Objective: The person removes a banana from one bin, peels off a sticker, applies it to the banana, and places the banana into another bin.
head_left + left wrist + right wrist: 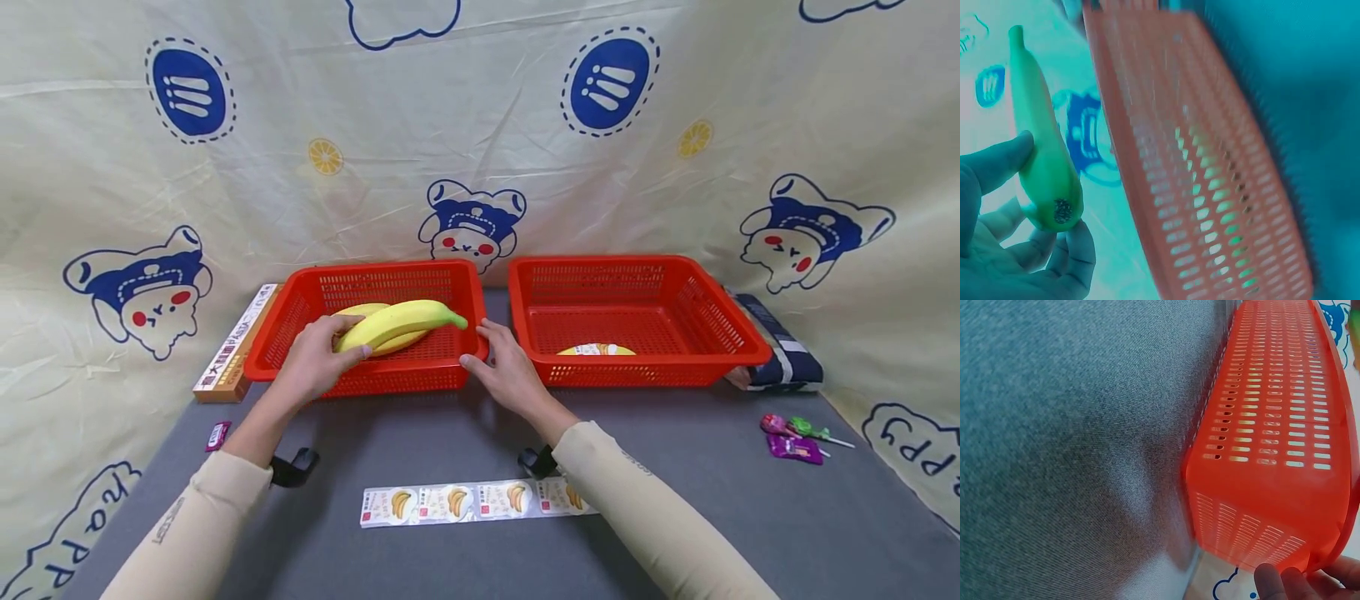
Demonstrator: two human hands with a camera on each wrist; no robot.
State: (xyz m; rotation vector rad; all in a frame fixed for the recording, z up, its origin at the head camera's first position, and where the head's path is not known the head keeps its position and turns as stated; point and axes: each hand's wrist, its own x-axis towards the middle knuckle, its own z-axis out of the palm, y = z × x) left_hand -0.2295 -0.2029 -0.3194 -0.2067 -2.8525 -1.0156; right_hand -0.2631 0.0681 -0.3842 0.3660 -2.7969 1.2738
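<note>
We pinched a banana (405, 317) near its dark end w/ our L hand (315, 358), over the L basket (420, 381); our R hand (513, 371) gripped that basket's R rim, prob. to steady it.

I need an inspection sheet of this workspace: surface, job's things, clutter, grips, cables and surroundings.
Surface: grey cloth-textured tabletop.
Job's things: green-tipped yellow banana, held over left red plastic basket; more yellow fruit inside it; right red plastic basket, containing partly hidden, white-labelled yellow object; white paper strip with banana pictures.
Clutter: brown-white cardboard box, dark blue soft packet, small purple wrapper leftward, pink lollipop, green lollipop, purple packet.
Grips: left grip, bare hand, holds green-tipped banana; right grip touches left basket's right rim.
Cables: nothing seen.
Surroundings: cream sheet with blue cartoon prints.
</note>
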